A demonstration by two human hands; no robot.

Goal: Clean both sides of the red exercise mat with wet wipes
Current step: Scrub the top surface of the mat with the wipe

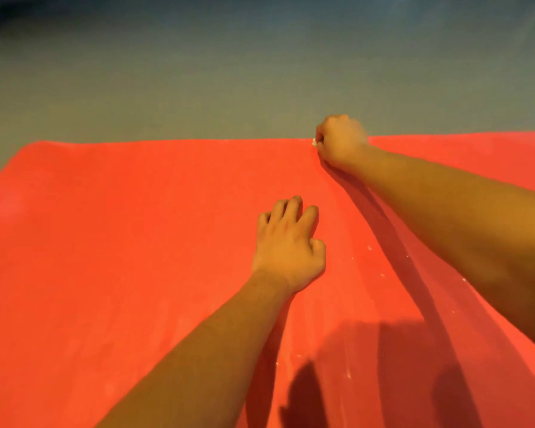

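Right hand (pixel 342 143) fingers clenched round a wet wipe (pixel 314 142) at the far edge of the red mat (pixel 136 242) — evidently scrubbing there. Left hand (pixel 288 248), fingers bent and grasping nothing, presses the mat — probably to steady it.

Right hand (pixel 342 142) grips wipe (pixel 314 142) at mat (pixel 121 242) far edge; left hand (pixel 289 245) presses mat.

No readable writing is showing anywhere in this view.
The mat (pixel 121 242) and the floor (pixel 198 72) beyond it are showing only plain, unmarked colour, and no letters, numbers, logos or labels are standing out on either surface.
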